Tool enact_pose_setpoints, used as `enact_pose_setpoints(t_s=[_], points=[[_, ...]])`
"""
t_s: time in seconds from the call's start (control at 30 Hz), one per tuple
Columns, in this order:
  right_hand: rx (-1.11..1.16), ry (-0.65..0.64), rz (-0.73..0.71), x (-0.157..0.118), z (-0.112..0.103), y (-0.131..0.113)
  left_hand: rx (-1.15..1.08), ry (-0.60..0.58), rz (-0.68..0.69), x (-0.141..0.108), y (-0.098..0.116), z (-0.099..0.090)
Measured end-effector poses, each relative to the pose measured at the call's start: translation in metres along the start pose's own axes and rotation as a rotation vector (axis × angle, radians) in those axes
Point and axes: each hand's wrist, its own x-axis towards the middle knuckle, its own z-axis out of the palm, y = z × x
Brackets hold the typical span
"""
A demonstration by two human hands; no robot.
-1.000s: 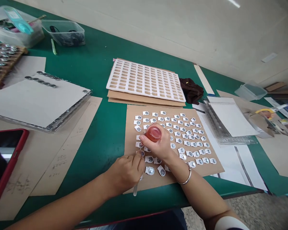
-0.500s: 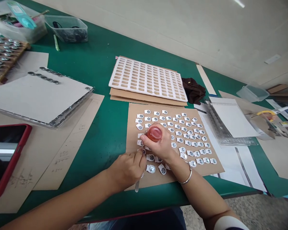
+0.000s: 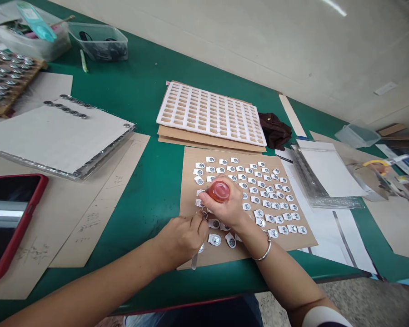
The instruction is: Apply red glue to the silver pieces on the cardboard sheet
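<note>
The right hand [image 3: 226,206] is closed round a red-knobbed tool [image 3: 218,190], its tip hidden beneath the fist. The left hand [image 3: 182,238] pinches a thin clear stick [image 3: 194,260], fingertips [image 3: 200,217] pressed together at a small white tabbed part [image 3: 214,239] near the cardboard sheet [image 3: 187,181]'s left margin. Rows of similar parts fill the sheet rightward; bare card remains along its near edge, which nearly meets the green table [image 3: 150,181]'s front edge. The white grid tray [image 3: 211,116] lies beyond.
</note>
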Motion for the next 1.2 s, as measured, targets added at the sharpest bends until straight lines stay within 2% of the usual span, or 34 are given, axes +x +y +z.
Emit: enact_pose_setpoints(t_s=[0.3,1.2], points=[[-0.011,-0.009,0.016,-0.0001,0.0002,0.001,0.006,-0.005,0.011,0.0002,-0.0008,-0.0006],[-0.043,0.087,-0.029,0.0034,-0.0016,0.0097,-0.043,-0.022,-0.019,0.0088,-0.0035,-0.0082]])
